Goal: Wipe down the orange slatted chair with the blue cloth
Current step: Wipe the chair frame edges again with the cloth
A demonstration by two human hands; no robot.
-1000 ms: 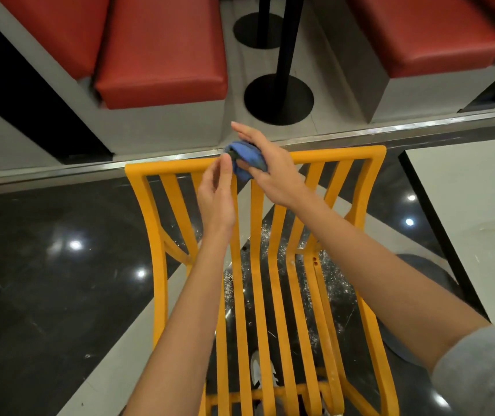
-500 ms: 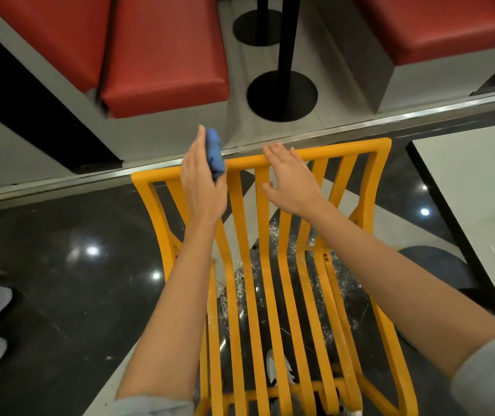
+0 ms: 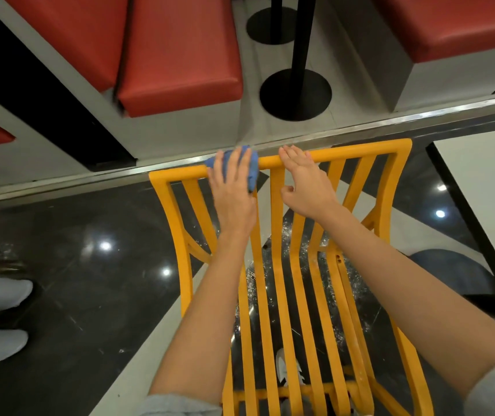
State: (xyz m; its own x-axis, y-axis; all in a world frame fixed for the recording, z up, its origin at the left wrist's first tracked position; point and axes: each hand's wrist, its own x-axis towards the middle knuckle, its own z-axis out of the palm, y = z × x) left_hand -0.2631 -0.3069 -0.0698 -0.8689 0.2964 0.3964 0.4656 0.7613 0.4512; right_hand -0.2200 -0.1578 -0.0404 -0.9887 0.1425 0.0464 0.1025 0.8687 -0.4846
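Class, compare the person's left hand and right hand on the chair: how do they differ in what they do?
The left hand presses the blue cloth onto the chair's top rail; the right hand rests bare on that rail. The left hand lies nearer the rail's left end, the right hand near its middle. Both lie fingers forward.

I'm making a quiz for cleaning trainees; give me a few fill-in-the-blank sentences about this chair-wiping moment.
1. The left hand presses the ____ cloth onto the chair.
2. The cloth lies on the chair's ____ rail.
3. The right hand holds ____ cloth.
4. The bench cushions beyond the chair are ____.

Missing words: blue; top; no; red
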